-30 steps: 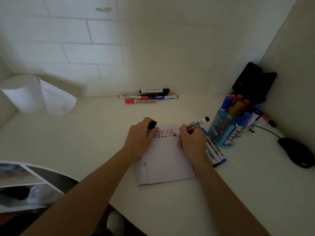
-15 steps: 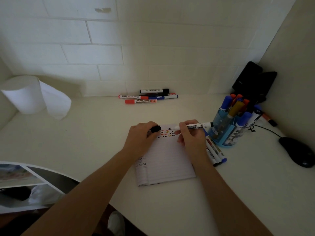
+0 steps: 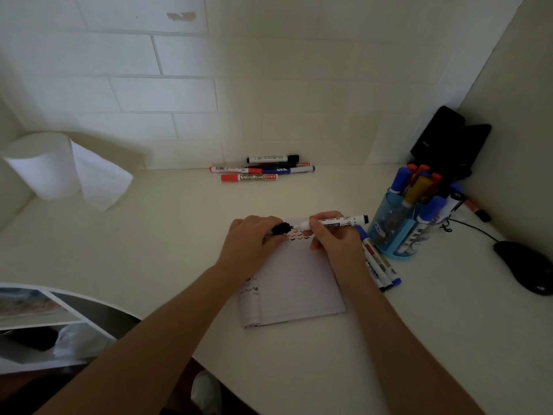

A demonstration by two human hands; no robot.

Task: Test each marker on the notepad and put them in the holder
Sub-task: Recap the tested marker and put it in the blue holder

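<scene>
A lined notepad is laid flat on the pale tabletop, with a row of small coloured and black tick marks drawn across its top edge. The left hand is rested on the upper left part of the pad, its fingers curled around a black marker cap, the open end of which is pointed to the right. The right hand is closed around a white-barrelled marker, which is held nearly level above the top of the pad, its tip turned left and brought just short of the cap; whether the two are touching cannot be told. Just to the right of the pad, a few more markers are laid side by side on the tabletop, partly hidden by the right wrist. Beside them a blue translucent holder is stood upright and is already filled with blue-, orange- and yellow-capped markers. Further back, against the tiled wall, a loose group of markers in red, blue and black is laid lengthwise. A paper roll is seen at the far left, and a black computer mouse with its cable at the right edge.
</scene>
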